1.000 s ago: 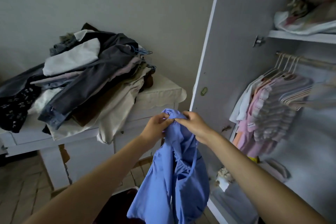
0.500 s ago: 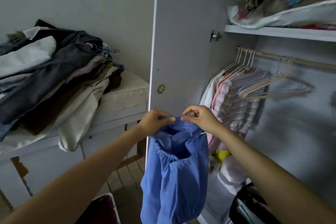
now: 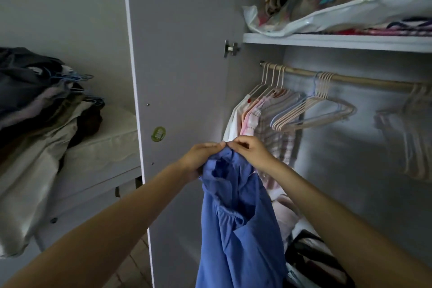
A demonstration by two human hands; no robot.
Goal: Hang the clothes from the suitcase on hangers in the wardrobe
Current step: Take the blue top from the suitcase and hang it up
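A: Where's the garment?

B: The blue garment (image 3: 236, 222) hangs in front of the open wardrobe door (image 3: 177, 77), gathered at its top edge and drooping below the frame. The left hand (image 3: 201, 156) grips that bunched top from the left, and the right hand (image 3: 250, 149) pinches it from the right, fingertips nearly meeting.

A: So which step is this?

B: I'd judge it's being held up and sorted out before it goes on a hanger. No hanger is in either hand.

A: And next?

B: Probably finding the neckline or straps, then freeing one hand to take one of the empty hangers (image 3: 313, 112) from the rail (image 3: 350, 78). They hang just right of the hung clothes (image 3: 264, 124), up and beyond the hands.

A: Anything else around?

B: Bagged bedding (image 3: 339, 7) on the shelf (image 3: 327, 42) above, and a pile of clothes (image 3: 35, 112) on the desk (image 3: 105, 147) to the left.
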